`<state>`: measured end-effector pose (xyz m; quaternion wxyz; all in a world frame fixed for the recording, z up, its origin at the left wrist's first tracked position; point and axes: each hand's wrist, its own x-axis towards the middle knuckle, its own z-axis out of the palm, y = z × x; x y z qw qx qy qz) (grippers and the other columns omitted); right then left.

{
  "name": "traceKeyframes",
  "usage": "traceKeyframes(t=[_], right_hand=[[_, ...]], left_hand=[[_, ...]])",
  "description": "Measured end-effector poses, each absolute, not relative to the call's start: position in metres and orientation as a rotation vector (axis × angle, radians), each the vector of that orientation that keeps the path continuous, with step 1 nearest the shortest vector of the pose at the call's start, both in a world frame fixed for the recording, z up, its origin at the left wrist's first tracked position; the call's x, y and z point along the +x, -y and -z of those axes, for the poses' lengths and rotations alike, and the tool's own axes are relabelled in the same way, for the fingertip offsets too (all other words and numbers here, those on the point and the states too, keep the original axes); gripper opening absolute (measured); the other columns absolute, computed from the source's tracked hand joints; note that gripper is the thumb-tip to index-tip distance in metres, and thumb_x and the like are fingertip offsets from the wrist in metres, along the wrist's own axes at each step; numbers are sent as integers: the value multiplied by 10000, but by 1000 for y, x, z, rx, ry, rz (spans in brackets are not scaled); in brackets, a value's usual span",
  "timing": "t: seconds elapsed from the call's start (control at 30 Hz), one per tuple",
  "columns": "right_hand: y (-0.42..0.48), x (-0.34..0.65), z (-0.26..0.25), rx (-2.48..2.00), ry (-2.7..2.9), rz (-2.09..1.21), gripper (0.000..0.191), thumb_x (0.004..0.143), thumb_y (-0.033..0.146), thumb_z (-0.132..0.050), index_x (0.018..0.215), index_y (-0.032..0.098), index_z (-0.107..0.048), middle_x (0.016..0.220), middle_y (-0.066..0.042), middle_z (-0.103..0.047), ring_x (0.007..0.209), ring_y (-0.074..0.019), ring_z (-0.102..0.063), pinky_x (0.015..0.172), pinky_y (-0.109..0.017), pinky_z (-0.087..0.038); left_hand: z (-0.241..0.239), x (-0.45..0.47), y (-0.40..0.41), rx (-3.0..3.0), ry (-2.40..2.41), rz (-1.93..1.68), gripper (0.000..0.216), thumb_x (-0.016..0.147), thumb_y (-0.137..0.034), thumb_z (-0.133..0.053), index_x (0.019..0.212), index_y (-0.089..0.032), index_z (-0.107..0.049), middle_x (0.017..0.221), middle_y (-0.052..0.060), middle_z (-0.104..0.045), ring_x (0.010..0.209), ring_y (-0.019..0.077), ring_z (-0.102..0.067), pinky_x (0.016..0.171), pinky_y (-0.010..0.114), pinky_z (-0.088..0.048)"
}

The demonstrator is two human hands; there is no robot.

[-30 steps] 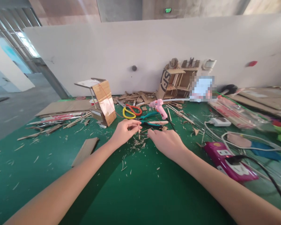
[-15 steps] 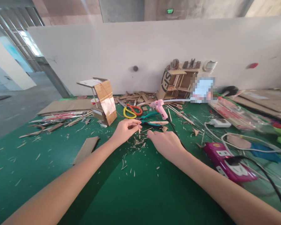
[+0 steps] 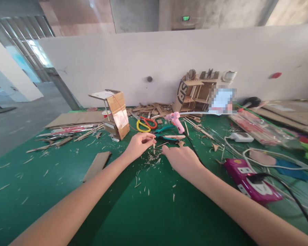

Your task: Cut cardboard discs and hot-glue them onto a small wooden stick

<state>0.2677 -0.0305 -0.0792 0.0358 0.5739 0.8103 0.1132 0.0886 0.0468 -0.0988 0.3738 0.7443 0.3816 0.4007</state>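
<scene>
My left hand (image 3: 140, 143) pinches a short thin wooden stick (image 3: 154, 147), held upright over a small heap of wood shavings (image 3: 152, 159) on the green mat (image 3: 133, 205). My right hand (image 3: 181, 159) is closed just to the right of the stick, its thumb and fingers curled toward it; whatever it grips is hidden. Just beyond both hands lie teal-handled pliers (image 3: 164, 131), a pink glue gun (image 3: 176, 120) and scissors with red and yellow handles (image 3: 145, 123).
A small cardboard box model (image 3: 116, 114) stands at the back left, a cardboard shelf model (image 3: 195, 92) against the white wall. A purple power strip (image 3: 248, 179) with a black plug and cables lies at right. Cardboard strips and sticks litter the left side.
Both hands hold nearly the same pose around the stick. The camera has tilted slightly, so everything sits a little lower and to the right in the picture.
</scene>
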Motion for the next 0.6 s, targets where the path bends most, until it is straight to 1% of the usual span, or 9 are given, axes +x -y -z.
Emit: traceKeyframes(t=[0.1,0.2,0.37,0.47,0.6], right_hand=[[31,268,78,1729,-2491,-315,210,958,270,-367,1004,161,-540,704,-89,-683,629,-229,-687,507,-266,-438],[32,267,76,1729,-2473,-295,220,963,262,-349,1003,162,-541,692,-87,-684,627,-243,-689,506,-280,-447],[38,263,75,1718,-2428,-301,186,938,187,-381,1017,157,-547,729,-91,-694,648,-248,-696,523,-290,-470],[42,262,77,1748,-2429,-331,199,949,212,-363,1011,163,-546,731,-83,-695,632,-252,-695,525,-303,-481],[41,263,81,1816,-2453,-386,209,959,246,-351,995,171,-544,744,-80,-696,642,-242,-698,534,-282,-477]], left_hand=[[100,89,-47,1931,-957,-1012,253,782,-340,-636,947,-149,-642,828,63,-727,753,182,-691,763,315,-557],[101,89,-48,1952,-951,-1014,259,788,-355,-629,949,-153,-642,837,65,-727,761,186,-689,758,318,-555],[101,89,-47,1956,-946,-1022,258,787,-361,-630,942,-154,-642,855,69,-727,777,189,-691,763,314,-552],[100,90,-46,1954,-939,-1016,250,787,-353,-632,937,-154,-642,857,68,-728,780,187,-692,762,309,-551],[99,91,-47,1939,-929,-1007,248,783,-346,-637,930,-146,-639,838,70,-728,764,184,-691,764,313,-552]])
